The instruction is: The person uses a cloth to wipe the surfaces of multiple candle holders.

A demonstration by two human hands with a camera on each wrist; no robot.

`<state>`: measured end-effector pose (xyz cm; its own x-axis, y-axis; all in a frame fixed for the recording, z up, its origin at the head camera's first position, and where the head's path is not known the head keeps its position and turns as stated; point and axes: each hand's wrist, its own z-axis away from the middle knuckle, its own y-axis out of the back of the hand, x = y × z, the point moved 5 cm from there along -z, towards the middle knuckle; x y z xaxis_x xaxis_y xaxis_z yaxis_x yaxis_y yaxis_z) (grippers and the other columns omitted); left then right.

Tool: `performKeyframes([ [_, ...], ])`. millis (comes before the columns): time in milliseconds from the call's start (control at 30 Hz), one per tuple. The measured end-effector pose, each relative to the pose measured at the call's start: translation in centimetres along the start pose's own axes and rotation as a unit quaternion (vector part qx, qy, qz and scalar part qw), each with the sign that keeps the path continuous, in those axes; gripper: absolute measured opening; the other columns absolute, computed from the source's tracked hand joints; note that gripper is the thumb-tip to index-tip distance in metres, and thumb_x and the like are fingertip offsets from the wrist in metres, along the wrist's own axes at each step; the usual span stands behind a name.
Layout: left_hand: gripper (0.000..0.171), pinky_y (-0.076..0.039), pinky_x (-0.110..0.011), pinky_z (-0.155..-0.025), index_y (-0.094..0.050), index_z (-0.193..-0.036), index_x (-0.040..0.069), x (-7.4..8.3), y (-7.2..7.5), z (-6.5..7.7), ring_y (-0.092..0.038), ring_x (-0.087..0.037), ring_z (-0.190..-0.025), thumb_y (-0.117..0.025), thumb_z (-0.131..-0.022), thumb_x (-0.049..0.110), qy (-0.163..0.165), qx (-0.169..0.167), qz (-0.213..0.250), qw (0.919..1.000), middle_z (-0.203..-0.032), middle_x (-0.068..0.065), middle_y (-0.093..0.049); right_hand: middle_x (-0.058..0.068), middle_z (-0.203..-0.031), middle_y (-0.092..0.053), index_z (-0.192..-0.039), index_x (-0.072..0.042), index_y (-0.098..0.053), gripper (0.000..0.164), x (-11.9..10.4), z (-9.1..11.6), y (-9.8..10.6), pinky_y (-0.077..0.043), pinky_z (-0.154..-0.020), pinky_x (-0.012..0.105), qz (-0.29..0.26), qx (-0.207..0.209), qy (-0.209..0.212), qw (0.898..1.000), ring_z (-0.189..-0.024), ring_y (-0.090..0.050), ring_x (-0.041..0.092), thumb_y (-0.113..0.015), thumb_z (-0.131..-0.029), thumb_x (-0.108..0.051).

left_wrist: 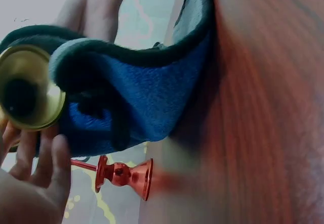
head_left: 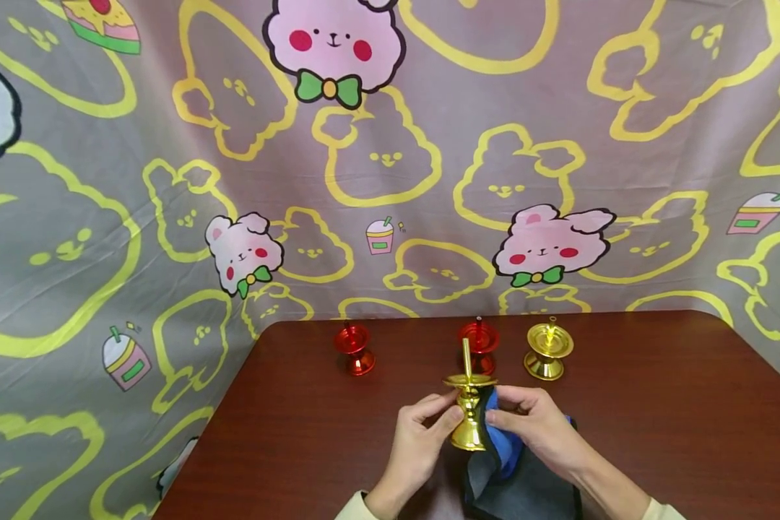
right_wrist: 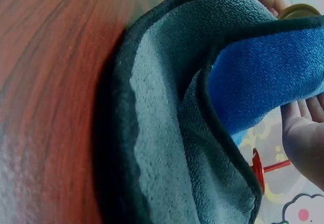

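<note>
A shiny gold candle holder (head_left: 466,435) with a thin upright stem stands in the air above the table, its round base downward. My left hand (head_left: 417,437) grips its waist from the left, thumb in front. In the left wrist view the hollow underside of the candle holder (left_wrist: 56,100) faces the camera. My right hand (head_left: 541,426) pinches a blue and grey cloth (head_left: 534,485) with dark edging against the candle holder's right side. The rest of the cloth (right_wrist: 164,97) hangs in folds down to the table.
On the brown wooden table (head_left: 286,448), two red candle holders, one left (head_left: 360,361) and one in the middle (head_left: 481,334), stand toward the back. Another gold candle holder (head_left: 546,367) stands right of them. A patterned curtain (head_left: 377,282) hangs behind the table's far edge.
</note>
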<state>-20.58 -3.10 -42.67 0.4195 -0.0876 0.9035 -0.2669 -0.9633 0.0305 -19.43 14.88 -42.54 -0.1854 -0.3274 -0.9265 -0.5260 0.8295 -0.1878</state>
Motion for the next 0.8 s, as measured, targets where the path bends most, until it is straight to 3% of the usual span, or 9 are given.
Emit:
performKeyframes([
  [200,0.024,-0.053,-0.026,-0.074,-0.075,-0.114,0.000,0.9,-0.1,0.1,-0.065,-0.010,-0.087,-0.073,-0.090,0.001,-0.068,0.039,-0.024,0.9967,-0.094,-0.011,-0.073,0.010,-0.114,-0.072,-0.128,0.018,-0.056,0.033,-0.4,-0.1,-0.4,-0.056,-0.084,0.032,0.061,0.043,0.007,0.997,-0.101,-0.069,0.017,-0.057,-0.098,0.006],
  [333,0.024,-0.055,-0.026,-0.065,-0.076,-0.110,-0.002,1.7,-0.2,0.0,-0.064,-0.008,-0.079,-0.076,-0.087,0.001,-0.127,0.058,-0.062,0.9882,-0.088,-0.009,-0.072,0.010,-0.113,-0.073,-0.124,0.013,-0.062,0.032,-0.7,-0.1,-0.6,-0.057,-0.081,0.032,0.131,0.099,-0.008,0.986,-0.099,-0.070,0.018,-0.065,-0.095,0.000],
  [400,0.023,-0.054,-0.023,-0.058,-0.077,-0.108,0.000,2.1,-0.3,0.0,-0.062,-0.005,-0.073,-0.078,-0.085,0.003,-0.162,0.070,-0.104,0.9787,-0.085,-0.006,-0.072,0.012,-0.112,-0.073,-0.122,0.008,-0.066,0.033,-0.9,0.0,-0.8,-0.058,-0.079,0.033,0.178,0.131,-0.019,0.975,-0.098,-0.070,0.019,-0.070,-0.093,-0.005],
  [567,0.019,-0.045,-0.012,-0.053,-0.080,-0.103,0.007,2.7,-0.6,0.1,-0.056,0.002,-0.064,-0.080,-0.085,0.014,-0.212,0.098,-0.231,0.9447,-0.081,0.005,-0.070,0.013,-0.115,-0.071,-0.121,0.002,-0.071,0.039,-1.5,0.2,-1.2,-0.057,-0.082,0.032,0.307,0.205,-0.043,0.928,-0.105,-0.067,0.018,-0.079,-0.088,-0.018],
  [633,0.018,-0.044,-0.011,-0.053,-0.080,-0.104,0.008,2.5,-0.7,0.1,-0.054,0.002,-0.063,-0.079,-0.087,0.015,-0.209,0.092,-0.250,0.9409,-0.081,0.006,-0.069,0.011,-0.116,-0.071,-0.120,0.001,-0.071,0.040,-1.5,0.2,-1.1,-0.056,-0.083,0.031,0.329,0.204,-0.043,0.921,-0.106,-0.066,0.017,-0.079,-0.088,-0.020],
  [700,0.018,-0.045,-0.012,-0.053,-0.079,-0.106,0.006,2.2,-0.6,0.1,-0.055,0.001,-0.065,-0.077,-0.089,0.012,-0.191,0.071,-0.231,0.9513,-0.082,0.004,-0.069,0.008,-0.113,-0.073,-0.120,0.000,-0.071,0.037,-1.2,0.2,-0.7,-0.057,-0.081,0.030,0.303,0.183,-0.042,0.934,-0.103,-0.068,0.016,-0.078,-0.089,-0.020],
  [800,0.021,-0.049,-0.015,-0.058,-0.076,-0.111,0.002,1.5,-0.4,-0.2,-0.058,-0.002,-0.072,-0.073,-0.091,0.006,-0.118,0.026,-0.131,0.9840,-0.088,-0.005,-0.070,0.008,-0.113,-0.073,-0.124,0.004,-0.067,0.030,-0.4,0.1,0.2,-0.056,-0.082,0.029,0.164,0.106,-0.025,0.980,-0.101,-0.068,0.015,-0.067,-0.097,-0.008],
])
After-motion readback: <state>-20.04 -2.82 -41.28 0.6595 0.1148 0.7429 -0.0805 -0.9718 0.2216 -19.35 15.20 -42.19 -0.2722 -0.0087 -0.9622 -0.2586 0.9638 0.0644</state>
